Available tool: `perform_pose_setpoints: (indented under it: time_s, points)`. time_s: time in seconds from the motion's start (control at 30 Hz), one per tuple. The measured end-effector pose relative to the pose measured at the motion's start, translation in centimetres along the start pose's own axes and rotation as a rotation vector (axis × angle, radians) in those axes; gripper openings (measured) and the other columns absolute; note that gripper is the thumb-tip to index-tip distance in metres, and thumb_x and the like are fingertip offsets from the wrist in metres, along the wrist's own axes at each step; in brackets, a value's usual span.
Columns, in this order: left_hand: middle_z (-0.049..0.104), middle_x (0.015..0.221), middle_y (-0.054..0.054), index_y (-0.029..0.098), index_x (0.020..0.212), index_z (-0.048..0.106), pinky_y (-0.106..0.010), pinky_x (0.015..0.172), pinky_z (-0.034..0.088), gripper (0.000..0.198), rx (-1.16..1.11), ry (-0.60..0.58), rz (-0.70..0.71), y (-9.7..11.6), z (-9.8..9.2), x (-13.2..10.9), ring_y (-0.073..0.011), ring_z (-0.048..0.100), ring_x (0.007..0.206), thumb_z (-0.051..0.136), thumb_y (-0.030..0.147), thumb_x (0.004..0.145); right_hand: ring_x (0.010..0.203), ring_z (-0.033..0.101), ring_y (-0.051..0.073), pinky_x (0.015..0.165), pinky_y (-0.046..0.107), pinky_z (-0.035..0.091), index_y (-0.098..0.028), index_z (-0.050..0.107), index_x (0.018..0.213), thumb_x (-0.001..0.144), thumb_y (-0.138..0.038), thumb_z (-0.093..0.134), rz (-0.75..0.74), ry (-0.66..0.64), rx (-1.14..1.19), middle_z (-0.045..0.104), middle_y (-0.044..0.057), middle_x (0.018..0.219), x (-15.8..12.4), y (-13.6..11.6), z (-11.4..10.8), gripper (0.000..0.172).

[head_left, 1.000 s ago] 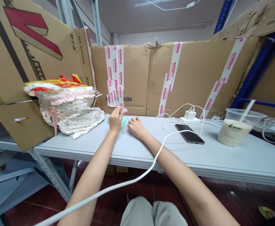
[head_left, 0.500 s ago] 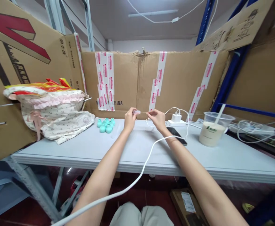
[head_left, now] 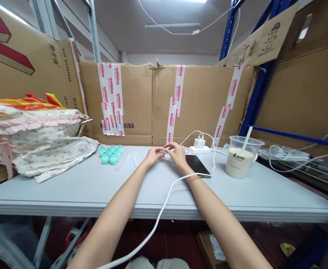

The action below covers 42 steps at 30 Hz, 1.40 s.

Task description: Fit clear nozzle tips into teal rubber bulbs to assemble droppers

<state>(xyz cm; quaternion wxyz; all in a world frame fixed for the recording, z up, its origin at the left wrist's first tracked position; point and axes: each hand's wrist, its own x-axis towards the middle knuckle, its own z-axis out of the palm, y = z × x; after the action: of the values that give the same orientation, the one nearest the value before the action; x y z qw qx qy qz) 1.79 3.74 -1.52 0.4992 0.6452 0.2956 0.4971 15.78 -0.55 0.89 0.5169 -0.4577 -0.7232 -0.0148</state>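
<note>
My left hand (head_left: 153,156) is closed, its fingertips pinching a small clear piece (head_left: 162,151) that looks like plastic. My right hand (head_left: 177,156) meets it from the other side with thumb and fingers bent together at the same piece. Whatever fine thing the right fingertips hold is too small to make out. Left of the hands lie thin clear strips (head_left: 122,163) and a narrow beaded-looking clear strip (head_left: 135,159). Beyond these stands a cluster of several small turquoise round pots with short necks (head_left: 113,159). A dark phone (head_left: 196,166) lies beside my right wrist.
A white cable (head_left: 169,200) crosses over my right forearm. At the right stand a cup of milky drink with a straw (head_left: 240,162) and a white charger on a power strip (head_left: 199,144). A floral cloth bag (head_left: 46,145) sits left; cardboard (head_left: 135,101) walls the back.
My hands have come together from being apart, the right fingertips now at the clear piece in the left. The view has swung right, so the scene sits further left.
</note>
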Motion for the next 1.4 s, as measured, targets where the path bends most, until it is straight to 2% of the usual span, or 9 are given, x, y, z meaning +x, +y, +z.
perform_pose_setpoints:
  time_s: [0.17, 0.33, 0.4, 0.53, 0.67, 0.9, 1.13, 1.27, 1.4]
  points:
    - [0.065, 0.068, -0.004, 0.008, 0.083, 0.064, -0.035, 0.077, 0.048, 0.031, -0.033, 0.005, -0.026, 0.1, 0.2, 0.0, -0.0123, 0.061, 0.062, 0.072, 0.009, 0.053, 0.07, 0.063, 0.013, 0.074, 0.027, 0.043, -0.024, 0.065, 0.095, 0.078, -0.021, 0.054, -0.073, -0.086, -0.023, 0.069, 0.0, 0.081, -0.3, 0.3, 0.0, 0.02]
    - [0.067, 0.076, -0.005, 0.008, 0.084, 0.064, -0.034, 0.078, 0.047, 0.032, -0.077, -0.038, -0.025, 0.5, 0.2, -0.3, -0.0125, 0.061, 0.067, 0.072, 0.01, 0.053, 0.074, 0.061, 0.014, 0.074, 0.027, 0.041, -0.023, 0.068, 0.087, 0.079, -0.023, 0.054, -0.094, -0.093, -0.099, 0.069, 0.001, 0.085, -0.3, 0.8, 0.3, 0.016]
    - [0.066, 0.074, -0.004, 0.008, 0.082, 0.064, -0.033, 0.078, 0.047, 0.029, -0.086, -0.041, -0.045, 0.7, 0.4, -0.4, -0.0117, 0.061, 0.065, 0.071, 0.009, 0.053, 0.075, 0.06, 0.015, 0.074, 0.028, 0.04, -0.023, 0.067, 0.092, 0.079, -0.023, 0.055, -0.112, -0.084, -0.128, 0.069, 0.001, 0.085, -0.3, 0.7, 0.2, 0.017]
    - [0.066, 0.071, -0.003, 0.009, 0.079, 0.065, -0.031, 0.081, 0.046, 0.026, -0.126, -0.051, -0.063, 1.1, 0.5, -0.4, -0.0107, 0.06, 0.067, 0.067, 0.005, 0.053, 0.085, 0.056, 0.019, 0.077, 0.031, 0.038, -0.024, 0.054, 0.115, 0.078, -0.02, 0.056, -0.129, -0.04, -0.195, 0.068, 0.002, 0.085, -0.5, 0.1, 0.0, 0.037]
    - [0.068, 0.075, -0.005, 0.009, 0.076, 0.067, -0.033, 0.086, 0.044, 0.019, -0.2, -0.026, -0.123, 1.4, 0.1, -0.4, -0.013, 0.062, 0.073, 0.068, 0.012, 0.057, 0.087, 0.053, 0.021, 0.077, 0.032, 0.035, -0.023, 0.048, 0.122, 0.08, -0.02, 0.054, -0.174, -0.053, -0.272, 0.067, 0.004, 0.085, -0.7, -0.4, 0.1, 0.043]
    - [0.068, 0.089, -0.011, 0.009, 0.089, 0.068, -0.038, 0.091, 0.042, 0.048, -0.179, -0.057, -0.013, 1.2, -1.0, -0.9, -0.0197, 0.062, 0.085, 0.079, 0.034, 0.05, 0.08, 0.052, 0.02, 0.072, 0.029, 0.034, -0.023, 0.047, 0.124, 0.082, -0.023, 0.052, -0.176, -0.006, -0.346, 0.062, 0.005, 0.086, -0.7, -0.5, 1.0, 0.043]
    - [0.069, 0.084, -0.008, 0.009, 0.089, 0.067, -0.037, 0.09, 0.042, 0.045, -0.128, -0.08, -0.006, 1.2, -1.0, -0.9, -0.0169, 0.063, 0.08, 0.076, 0.038, 0.055, 0.09, 0.048, 0.02, 0.076, 0.032, 0.03, -0.023, 0.063, 0.101, 0.083, -0.026, 0.052, -0.229, -0.028, -0.314, 0.064, 0.004, 0.096, -0.7, 0.0, 0.5, 0.021]
    - [0.068, 0.086, -0.009, 0.009, 0.095, 0.066, -0.036, 0.089, 0.042, 0.044, -0.076, -0.073, 0.046, 1.4, -0.9, -1.0, -0.0157, 0.062, 0.079, 0.07, 0.039, 0.063, 0.095, 0.045, 0.021, 0.075, 0.033, 0.028, -0.025, 0.065, 0.097, 0.084, -0.031, 0.051, -0.201, 0.004, -0.369, 0.062, 0.004, 0.102, -0.7, 0.0, 0.1, 0.02]
    - [0.069, 0.084, -0.01, 0.008, 0.094, 0.066, -0.035, 0.087, 0.043, 0.042, -0.074, -0.035, 0.011, 1.5, -0.8, -1.0, -0.0142, 0.061, 0.075, 0.07, 0.037, 0.063, 0.092, 0.046, 0.02, 0.076, 0.032, 0.028, -0.025, 0.066, 0.093, 0.084, -0.034, 0.05, -0.189, -0.003, -0.367, 0.062, 0.004, 0.099, -0.8, 0.0, 0.2, 0.02]
